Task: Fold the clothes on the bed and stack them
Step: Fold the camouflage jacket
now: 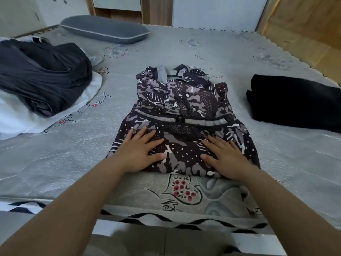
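Patterned garment (184, 115), dark with grey camouflage patches, white dots and stripes, grey waistband across its middle, laid flat on the bed (184, 45) near its front edge, straps toward the far end. Left hand (140, 154) and right hand (225, 157), fingers straight and spread, press flat on the garment's near hem, apart from each other. Dark bundled clothes (42, 74) on a white sheet at left; folded black garment (297, 102) at right; grey pillow (105, 31) behind.
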